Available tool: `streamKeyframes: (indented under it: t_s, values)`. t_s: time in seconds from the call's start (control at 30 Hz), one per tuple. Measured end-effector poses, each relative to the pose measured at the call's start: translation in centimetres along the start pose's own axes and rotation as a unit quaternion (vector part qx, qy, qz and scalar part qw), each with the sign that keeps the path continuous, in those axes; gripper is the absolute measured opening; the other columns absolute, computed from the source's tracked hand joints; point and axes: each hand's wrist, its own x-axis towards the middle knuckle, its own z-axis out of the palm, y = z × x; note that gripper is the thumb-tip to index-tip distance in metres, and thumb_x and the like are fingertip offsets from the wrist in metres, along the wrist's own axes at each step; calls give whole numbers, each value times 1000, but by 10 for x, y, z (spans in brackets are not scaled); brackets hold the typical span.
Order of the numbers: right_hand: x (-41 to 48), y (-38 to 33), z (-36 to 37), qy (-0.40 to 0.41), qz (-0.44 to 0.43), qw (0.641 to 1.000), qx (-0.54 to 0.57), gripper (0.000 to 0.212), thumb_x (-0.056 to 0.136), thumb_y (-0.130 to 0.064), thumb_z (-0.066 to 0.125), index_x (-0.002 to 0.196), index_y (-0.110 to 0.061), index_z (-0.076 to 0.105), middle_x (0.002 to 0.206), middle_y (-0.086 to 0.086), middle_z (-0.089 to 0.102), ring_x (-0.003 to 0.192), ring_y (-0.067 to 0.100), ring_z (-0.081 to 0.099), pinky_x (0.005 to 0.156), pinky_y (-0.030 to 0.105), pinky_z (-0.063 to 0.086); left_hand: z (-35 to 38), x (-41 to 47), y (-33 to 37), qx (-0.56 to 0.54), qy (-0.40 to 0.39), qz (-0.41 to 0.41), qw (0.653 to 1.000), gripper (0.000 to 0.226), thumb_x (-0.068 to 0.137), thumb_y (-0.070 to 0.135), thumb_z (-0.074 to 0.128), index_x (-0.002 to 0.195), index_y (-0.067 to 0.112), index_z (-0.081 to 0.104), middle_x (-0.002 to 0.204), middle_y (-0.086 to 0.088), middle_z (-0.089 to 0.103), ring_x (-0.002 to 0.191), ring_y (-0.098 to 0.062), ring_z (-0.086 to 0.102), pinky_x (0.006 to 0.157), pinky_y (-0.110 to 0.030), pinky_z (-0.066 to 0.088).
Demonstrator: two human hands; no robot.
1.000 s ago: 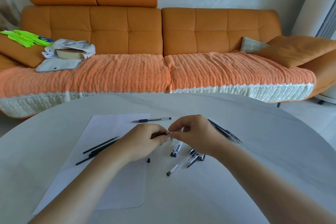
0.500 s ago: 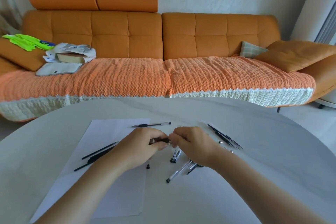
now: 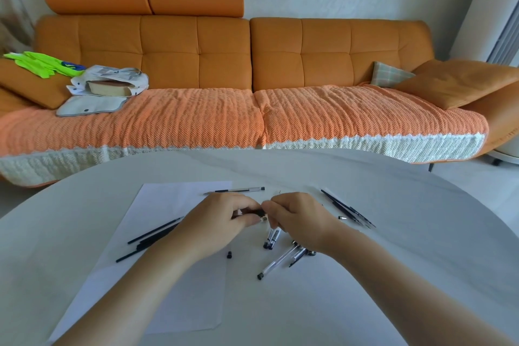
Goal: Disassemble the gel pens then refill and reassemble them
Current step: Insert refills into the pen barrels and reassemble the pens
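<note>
My left hand [image 3: 217,222] and my right hand [image 3: 300,219] meet over the middle of the white table [image 3: 393,261], both pinching one gel pen [image 3: 257,213] whose dark grip shows between the fingertips. The rest of that pen is hidden by my fingers. A whole pen [image 3: 234,190] lies just beyond my hands. Clear pen barrels [image 3: 276,261] lie under my right wrist. Black refills [image 3: 153,239] rest on the white paper sheet [image 3: 168,275] at the left. More refills [image 3: 346,209] lie to the right. A small black cap [image 3: 229,255] sits on the paper.
An orange sofa [image 3: 252,64] with a knitted cover runs along the far side of the table. A bag with a book [image 3: 109,87] and green cloth [image 3: 42,63] lie on its left end. Cushions [image 3: 449,81] sit at its right.
The head camera has tilted, so the hands sit lower in view. My hands have stayed together on the same pen, with the fingers shifting a little around its grip.
</note>
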Motion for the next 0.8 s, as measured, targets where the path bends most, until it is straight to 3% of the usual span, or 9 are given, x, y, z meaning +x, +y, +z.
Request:
streamKeyframes:
  t_s: [0.17,0.3,0.43,0.57,0.63,0.7,0.8]
  values:
    - [-1,-2,-3,10,-10,1000,-2,32,98,-39,49,75,-22,63,57,-7,44,52,8,38,54,27,32,-1,0,3,-23,22,-3,999,9,86,34,71,88,43,73,78,33,62,63,-1,54,64,-21,42]
    - [-1,-2,-1,3,13,1000,14,44,100,-39,44,63,-20,59,56,-2,44,51,15,37,54,30,34,1,0,1,-21,53,12,998,15,81,28,77,89,40,75,89,26,66,77,-8,60,75,-28,51]
    - [-1,-4,-1,-3,15,999,40,36,97,-40,47,73,-20,63,62,-3,50,54,12,40,55,27,35,-2,1,-2,-36,56,10,998,14,81,27,77,86,40,75,87,23,68,76,4,61,70,-13,45]
    - [0,-5,-1,19,16,998,59,32,97,-30,49,70,-17,60,56,-4,41,48,11,33,51,27,30,-5,4,-5,-15,2,-11,1000,18,94,31,59,98,42,73,89,11,71,76,-10,63,77,-35,54]
    - [1,-5,0,16,31,997,68,38,98,-32,46,63,-19,57,55,-2,41,48,14,33,51,28,31,-6,3,-5,-14,3,-8,1000,20,94,29,60,99,43,72,92,15,70,81,-6,63,81,-33,53]
    - [1,-6,1,8,36,997,72,39,98,-34,45,64,-19,58,56,-1,44,49,14,35,52,27,32,-7,3,-5,-23,30,-3,999,18,90,28,66,97,44,73,93,23,69,76,2,60,76,-23,49]
    - [0,-8,0,8,22,997,72,28,97,-31,50,76,-16,62,57,-4,43,49,12,35,50,25,31,-9,2,-6,-15,61,-2,998,15,85,28,72,91,42,73,84,28,65,57,-3,48,57,-15,39]
